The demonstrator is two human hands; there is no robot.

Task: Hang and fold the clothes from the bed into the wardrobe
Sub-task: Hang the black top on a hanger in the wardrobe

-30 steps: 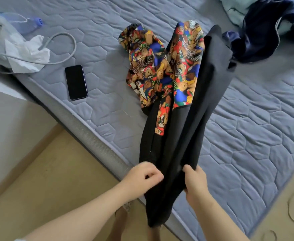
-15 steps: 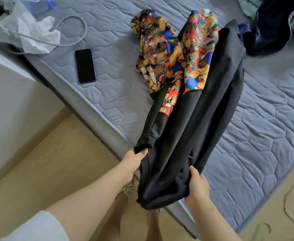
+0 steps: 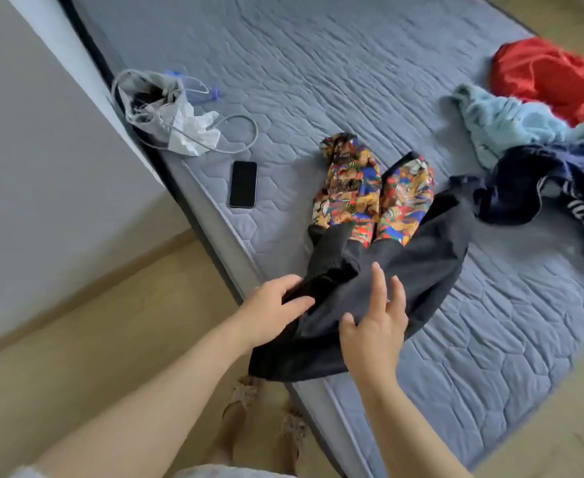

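A black garment [image 3: 418,270] with colourful printed sleeves [image 3: 349,188] lies over the near edge of the grey quilted mattress [image 3: 318,81], its lower end hanging off the side. My left hand [image 3: 270,313] pinches a fold of the black cloth at its left edge. Just to the right, my right hand [image 3: 375,322] is on the black cloth with its fingers spread and straight, holding nothing.
A red garment [image 3: 545,77], a light blue one [image 3: 501,122] and a navy striped one [image 3: 545,181] lie at the right of the bed. A phone [image 3: 243,184] and a plastic bag [image 3: 166,112] with a cable lie left. The wall stands left; my sandalled feet are on the floor below.
The garment, held up and stretched before, now lies lower on the mattress edge. My right hand has let go and spread over the cloth. The view has pulled back to show more of the bed.
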